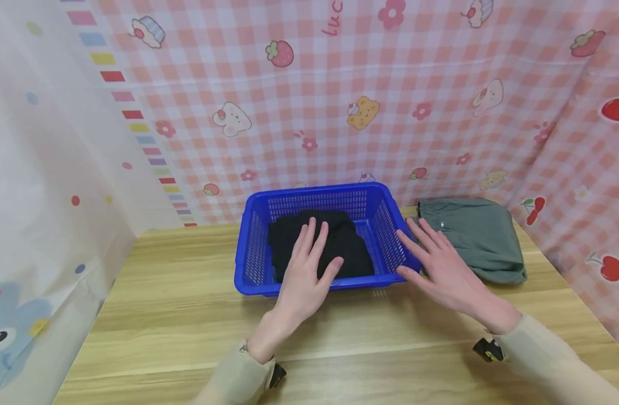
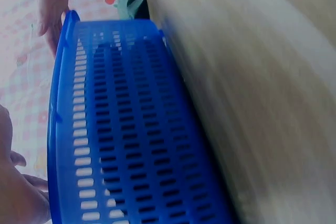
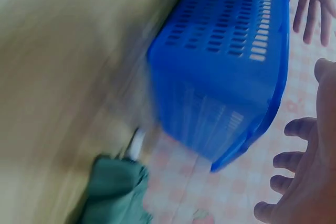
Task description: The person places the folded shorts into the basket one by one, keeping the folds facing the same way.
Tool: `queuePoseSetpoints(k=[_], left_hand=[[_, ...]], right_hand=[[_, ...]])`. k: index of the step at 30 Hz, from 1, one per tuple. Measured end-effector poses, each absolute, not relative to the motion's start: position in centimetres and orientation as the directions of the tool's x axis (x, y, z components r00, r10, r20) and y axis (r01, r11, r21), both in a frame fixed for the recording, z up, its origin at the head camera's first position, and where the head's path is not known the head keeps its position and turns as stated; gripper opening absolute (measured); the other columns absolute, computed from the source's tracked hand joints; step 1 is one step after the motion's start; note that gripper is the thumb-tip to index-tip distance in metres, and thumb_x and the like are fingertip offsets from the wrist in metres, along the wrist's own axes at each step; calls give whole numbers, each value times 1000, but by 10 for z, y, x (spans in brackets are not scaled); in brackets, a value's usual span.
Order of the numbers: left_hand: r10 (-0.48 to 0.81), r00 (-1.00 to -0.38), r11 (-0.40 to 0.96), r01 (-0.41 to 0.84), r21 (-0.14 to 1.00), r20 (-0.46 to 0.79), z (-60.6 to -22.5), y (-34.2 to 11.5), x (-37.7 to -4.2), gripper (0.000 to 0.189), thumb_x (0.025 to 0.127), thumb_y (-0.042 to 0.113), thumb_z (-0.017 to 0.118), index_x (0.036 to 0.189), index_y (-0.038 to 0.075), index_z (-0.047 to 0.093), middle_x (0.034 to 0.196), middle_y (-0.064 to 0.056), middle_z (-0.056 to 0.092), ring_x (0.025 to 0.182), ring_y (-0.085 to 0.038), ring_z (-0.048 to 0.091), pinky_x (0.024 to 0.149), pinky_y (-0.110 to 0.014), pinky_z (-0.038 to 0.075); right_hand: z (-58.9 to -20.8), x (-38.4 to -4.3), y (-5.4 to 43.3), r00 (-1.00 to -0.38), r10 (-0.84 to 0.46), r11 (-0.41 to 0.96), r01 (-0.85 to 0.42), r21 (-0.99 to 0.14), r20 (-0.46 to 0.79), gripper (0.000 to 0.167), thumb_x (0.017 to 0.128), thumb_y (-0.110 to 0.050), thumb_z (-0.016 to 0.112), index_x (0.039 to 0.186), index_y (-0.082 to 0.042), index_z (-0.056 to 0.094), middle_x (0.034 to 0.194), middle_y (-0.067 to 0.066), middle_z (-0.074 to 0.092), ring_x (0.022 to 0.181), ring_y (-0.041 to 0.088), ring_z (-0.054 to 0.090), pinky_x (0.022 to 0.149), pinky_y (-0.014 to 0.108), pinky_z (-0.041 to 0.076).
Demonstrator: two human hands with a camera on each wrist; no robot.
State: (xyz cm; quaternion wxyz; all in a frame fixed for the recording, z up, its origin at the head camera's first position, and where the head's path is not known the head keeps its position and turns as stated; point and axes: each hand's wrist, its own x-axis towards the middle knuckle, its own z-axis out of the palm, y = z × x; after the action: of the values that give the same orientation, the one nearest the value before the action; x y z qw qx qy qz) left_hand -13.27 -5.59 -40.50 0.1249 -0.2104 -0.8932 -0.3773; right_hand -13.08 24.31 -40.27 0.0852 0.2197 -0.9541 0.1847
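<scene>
A blue plastic basket point(image 1: 309, 192) with slotted walls stands on the wooden table, a folded black cloth point(image 1: 347, 242) lying inside it. Over the basket's front rim reaches my left hand point(image 1: 303, 281), fingers extended and overlapping the black cloth in the head view. My right hand point(image 1: 443, 273) is at the basket's right front corner, its fingers spread and straight. Neither hand grips anything. In the right wrist view, the fingers of the right hand point(image 3: 310, 177) show apart from the basket wall point(image 3: 210, 93). Just beyond that hand lies a folded grey-green garment point(image 1: 481, 236).
The wooden table point(image 1: 178, 315) runs up to a pink checked curtain point(image 1: 309, 112) right behind the basket. More curtain hangs along the right side, and a white printed sheet point(image 1: 46, 169) borders the left. Dark wrist devices point(image 1: 488, 350) sit at both cuffs.
</scene>
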Motion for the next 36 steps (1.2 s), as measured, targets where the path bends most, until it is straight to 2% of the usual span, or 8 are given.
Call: queuePoseSetpoints(k=[7, 15, 21, 28, 36], left_hand=[[339, -854, 671, 513, 535, 395, -411, -39, -129, 70, 109, 49, 51, 167, 18, 30, 177, -15, 20, 164, -43, 20, 128, -64, 32], [400, -836, 688, 544, 480, 375, -410, -20, -126, 70, 108, 46, 54, 167, 17, 30, 177, -17, 18, 164, -43, 20, 129, -61, 31], [423, -823, 693, 564, 449, 380, -408, -4, -124, 70, 108, 47, 54, 167, 19, 30, 178, -16, 18, 166, -39, 17, 129, -60, 33], [466, -769, 696, 624, 356, 437, -409, 15, -123, 69, 107, 46, 57, 165, 16, 36, 175, -20, 24, 163, -42, 24, 125, -58, 39], [537, -751, 712, 648, 271, 385, -407, 37, -117, 69, 108, 50, 52, 167, 21, 32, 176, -17, 23, 165, -37, 23, 127, -52, 39]], right_hand=[[-410, -126, 273, -909, -331, 852, -402, -334, 252, 72, 106, -43, 60, 165, -11, 34, 175, 23, 22, 163, 47, 15, 126, 74, 20], [-421, -126, 303, -932, -276, 869, -347, -353, 237, 74, 107, -43, 59, 166, -10, 30, 174, 26, 20, 164, 48, 11, 129, 72, 14], [-431, -127, 320, -946, -244, 890, -307, -337, 215, 73, 107, -44, 58, 165, -6, 33, 173, 30, 20, 162, 52, 12, 126, 75, 17], [-441, -134, 343, -966, -195, 910, -242, -335, 167, 76, 107, -47, 56, 163, -1, 33, 171, 34, 21, 160, 56, 13, 120, 80, 19], [-452, -148, 372, -980, -153, 927, -186, -327, 124, 78, 109, -47, 52, 162, 6, 30, 166, 43, 18, 157, 62, 10, 122, 77, 16]])
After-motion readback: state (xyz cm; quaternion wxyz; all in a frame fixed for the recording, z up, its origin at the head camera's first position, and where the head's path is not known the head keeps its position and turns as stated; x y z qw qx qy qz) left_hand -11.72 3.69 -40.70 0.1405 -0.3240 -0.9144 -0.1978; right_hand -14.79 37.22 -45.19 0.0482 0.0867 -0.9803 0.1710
